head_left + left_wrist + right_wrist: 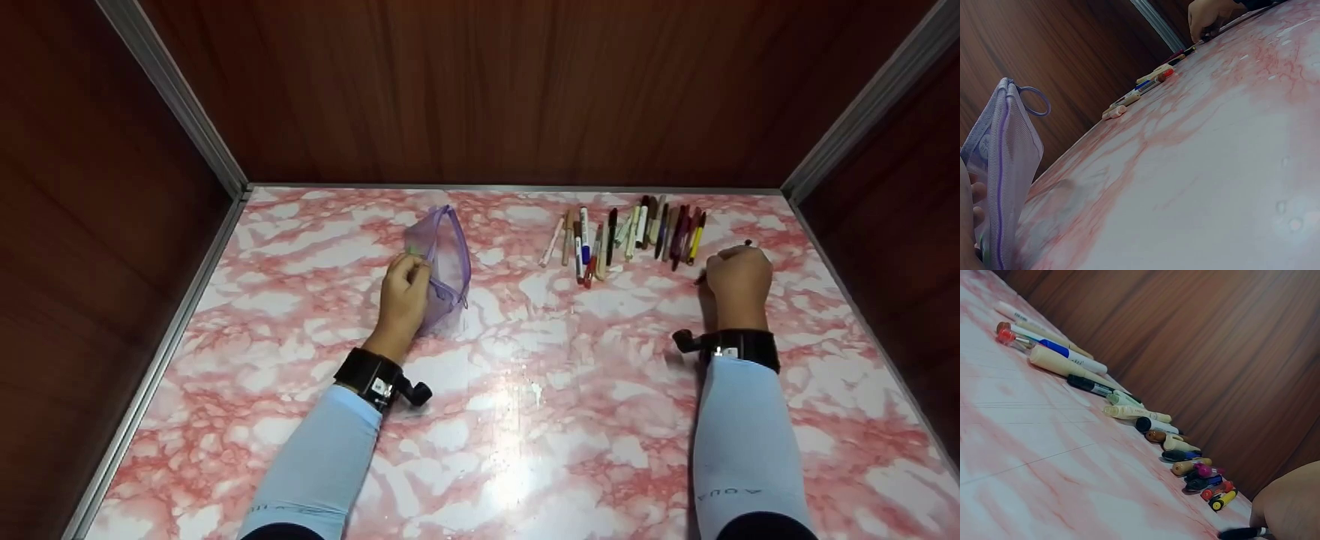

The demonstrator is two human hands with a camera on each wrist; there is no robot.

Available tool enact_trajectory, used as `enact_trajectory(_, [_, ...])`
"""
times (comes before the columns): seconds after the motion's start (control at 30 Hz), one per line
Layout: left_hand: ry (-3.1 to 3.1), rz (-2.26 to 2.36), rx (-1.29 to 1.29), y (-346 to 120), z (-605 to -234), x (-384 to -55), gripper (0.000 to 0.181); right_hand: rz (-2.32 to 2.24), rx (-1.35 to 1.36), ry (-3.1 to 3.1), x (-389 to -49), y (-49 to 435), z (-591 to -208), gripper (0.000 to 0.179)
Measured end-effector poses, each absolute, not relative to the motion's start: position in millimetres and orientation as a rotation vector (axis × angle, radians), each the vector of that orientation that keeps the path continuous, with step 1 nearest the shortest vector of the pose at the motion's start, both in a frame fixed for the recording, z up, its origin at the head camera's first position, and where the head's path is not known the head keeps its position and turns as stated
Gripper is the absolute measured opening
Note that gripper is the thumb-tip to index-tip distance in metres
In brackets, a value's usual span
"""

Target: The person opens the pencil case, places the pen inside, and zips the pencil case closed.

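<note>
Pouch (463,251) of purple mesh stands on the red-and-white desk (517,442), its zip edge turned toward the pens. A ring (1045,107) hangs from the zip end. The two hands are well apart: the left hand (401,300) pinches the mesh on the pouch's left side, fingertips and thumb closed on it, and a bit of green, too small to identify, shows beside the fingertips. The right hand (741,277), far to the right of the pouch, is curled round a dark pen (1239,533), with an end poking out on either side of the fist.

Pens and markers lie in a loose row to the right of the pouch, apart from it. Nearest the pouch is a pink pen (553,241); a white marker with a blue cap (585,229) and a black marker (612,236) lie further from it, and a yellow pen (697,238) is at the row's end furthest from the pouch, near the right hand. Behind the pouch rises a brown wooden wall (510,90). Pale blue sleeves cover both forearms, with black straps at the wrists.
</note>
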State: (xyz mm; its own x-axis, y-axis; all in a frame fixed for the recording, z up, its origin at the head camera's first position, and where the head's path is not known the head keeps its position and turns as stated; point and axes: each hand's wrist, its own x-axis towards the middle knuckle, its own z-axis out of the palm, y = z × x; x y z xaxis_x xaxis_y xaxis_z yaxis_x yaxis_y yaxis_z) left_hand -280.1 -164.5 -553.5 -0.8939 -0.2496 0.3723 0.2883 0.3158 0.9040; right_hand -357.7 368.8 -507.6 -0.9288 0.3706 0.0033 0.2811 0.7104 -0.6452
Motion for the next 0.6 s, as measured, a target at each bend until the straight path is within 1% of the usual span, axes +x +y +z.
enact_trajectory(0.37, [-2.151,-1.638,-0.021,-166.1,-555.5,-280.7,0.019,1.046,-0.575,-2.703,-355.8,370.4,-512.8,0.042])
enact_trajectory(0.6, [-2.137,-1.593,-0.013,-173.2,-578.9,-298.0,0.016,1.089,-0.599,-2.679,-358.2,371.4,-509.9,0.042])
